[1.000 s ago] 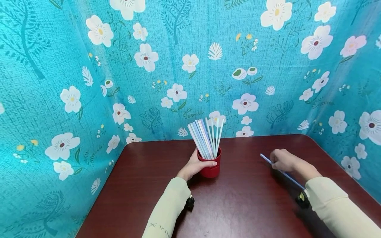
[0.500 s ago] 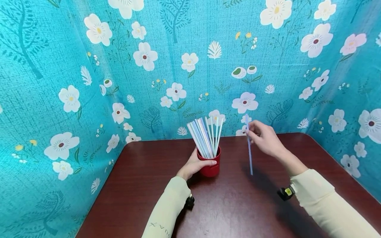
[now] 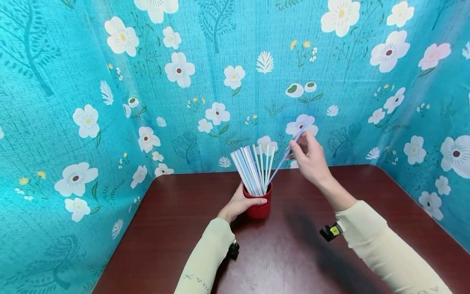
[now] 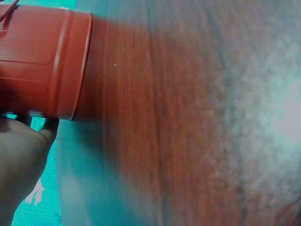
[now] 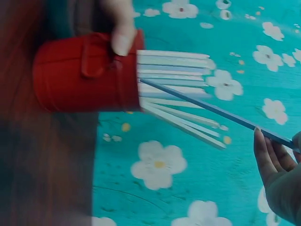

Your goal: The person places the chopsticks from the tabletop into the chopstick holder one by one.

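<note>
A red cup [image 3: 259, 210] stands on the table, with several pale white, bluish and greenish straws [image 3: 251, 169] leaning in it. My left hand [image 3: 240, 204] grips the cup from its left side, thumb across the front near the rim. In the left wrist view the cup [image 4: 42, 61] appears sideways with part of that hand [image 4: 23, 150] beside it. My right hand [image 3: 310, 157] pinches one blue straw [image 3: 282, 158] near its upper end. This straw slants down to the left, its lower tip at the cup's rim. The right wrist view shows the blue straw [image 5: 202, 104] reaching the cup's mouth.
The dark reddish-brown table [image 3: 183, 228] stands against a turquoise cloth [image 3: 198, 110] with white flowers, which hangs behind it and along both sides. A black camera [image 3: 330, 231] sits at the right wrist.
My right hand has lifted the blue straw from low on the right, swung it upright, then carried it left and tilted it to the cup. The left hand and cup have stayed in place.
</note>
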`<state>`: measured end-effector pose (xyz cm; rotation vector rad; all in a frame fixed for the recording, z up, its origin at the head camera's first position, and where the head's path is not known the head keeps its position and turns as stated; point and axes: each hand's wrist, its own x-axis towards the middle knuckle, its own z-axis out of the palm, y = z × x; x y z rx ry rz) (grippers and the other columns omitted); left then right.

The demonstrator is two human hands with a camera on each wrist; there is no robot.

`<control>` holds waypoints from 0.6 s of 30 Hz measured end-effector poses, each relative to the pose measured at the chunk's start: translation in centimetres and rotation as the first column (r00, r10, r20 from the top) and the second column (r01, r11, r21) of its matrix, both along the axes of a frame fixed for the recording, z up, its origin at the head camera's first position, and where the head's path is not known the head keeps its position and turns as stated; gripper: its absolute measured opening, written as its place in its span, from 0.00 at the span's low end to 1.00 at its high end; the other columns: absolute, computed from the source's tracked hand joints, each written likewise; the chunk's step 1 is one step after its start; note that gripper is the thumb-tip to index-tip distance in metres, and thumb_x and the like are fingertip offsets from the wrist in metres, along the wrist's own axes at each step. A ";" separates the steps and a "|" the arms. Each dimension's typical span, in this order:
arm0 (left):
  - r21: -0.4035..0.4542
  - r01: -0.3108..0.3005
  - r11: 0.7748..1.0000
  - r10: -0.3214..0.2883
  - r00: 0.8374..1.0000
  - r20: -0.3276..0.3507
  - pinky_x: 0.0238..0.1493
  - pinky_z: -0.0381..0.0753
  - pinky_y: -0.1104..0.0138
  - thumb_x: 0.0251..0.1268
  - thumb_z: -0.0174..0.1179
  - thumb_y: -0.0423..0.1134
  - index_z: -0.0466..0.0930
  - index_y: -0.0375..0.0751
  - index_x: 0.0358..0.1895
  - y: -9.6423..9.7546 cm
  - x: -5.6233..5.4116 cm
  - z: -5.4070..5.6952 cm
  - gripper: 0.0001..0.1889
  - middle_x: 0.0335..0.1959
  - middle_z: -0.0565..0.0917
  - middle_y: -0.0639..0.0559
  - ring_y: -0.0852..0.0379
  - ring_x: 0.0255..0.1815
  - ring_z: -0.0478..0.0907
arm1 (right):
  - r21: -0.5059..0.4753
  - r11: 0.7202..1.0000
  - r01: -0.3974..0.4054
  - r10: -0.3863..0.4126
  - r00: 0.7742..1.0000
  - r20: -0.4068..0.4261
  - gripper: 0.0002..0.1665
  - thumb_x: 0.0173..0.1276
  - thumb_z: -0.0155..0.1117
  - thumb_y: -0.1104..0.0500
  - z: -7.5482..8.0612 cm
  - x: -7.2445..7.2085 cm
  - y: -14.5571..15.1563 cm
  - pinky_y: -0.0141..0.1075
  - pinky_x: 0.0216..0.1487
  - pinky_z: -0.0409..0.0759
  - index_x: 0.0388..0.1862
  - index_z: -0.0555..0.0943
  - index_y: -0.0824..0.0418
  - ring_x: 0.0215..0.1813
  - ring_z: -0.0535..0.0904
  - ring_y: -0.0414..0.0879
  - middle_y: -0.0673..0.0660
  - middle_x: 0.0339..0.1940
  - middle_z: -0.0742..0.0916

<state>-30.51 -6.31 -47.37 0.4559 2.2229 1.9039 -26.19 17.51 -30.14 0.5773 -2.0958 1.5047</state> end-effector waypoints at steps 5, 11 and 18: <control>0.010 0.009 1.000 -0.009 1.000 -0.001 0.58 0.82 0.53 0.48 0.80 0.53 0.59 0.71 0.72 0.2 0.0 -0.3 0.48 0.67 0.73 0.64 0.54 0.69 0.68 | 0.030 1.000 -0.010 0.007 0.996 0.092 0.13 0.81 0.53 0.65 -3.1 -1.2 -0.8 0.33 0.36 0.87 0.53 0.69 0.76 0.37 0.87 0.62 0.75 0.43 0.85; 0.018 0.023 1.000 -0.023 1.000 -0.007 0.63 0.79 0.53 0.51 0.79 0.51 0.58 0.72 0.73 0.4 -0.1 -0.2 0.48 0.67 0.73 0.65 0.55 0.68 0.69 | 0.137 0.991 0.013 -0.037 0.983 0.177 0.09 0.78 0.59 0.64 -7.4 -3.6 -1.2 0.37 0.34 0.87 0.48 0.75 0.70 0.33 0.86 0.59 0.70 0.36 0.86; 0.025 0.042 0.999 -0.042 0.999 -0.009 0.64 0.77 0.53 0.50 0.79 0.50 0.58 0.73 0.73 0.4 -0.3 0.2 0.48 0.67 0.73 0.65 0.56 0.68 0.69 | 0.259 0.965 0.051 -0.114 0.965 0.235 0.09 0.75 0.64 0.60 -8.7 -4.1 -1.4 0.37 0.31 0.82 0.46 0.77 0.66 0.32 0.84 0.57 0.63 0.33 0.84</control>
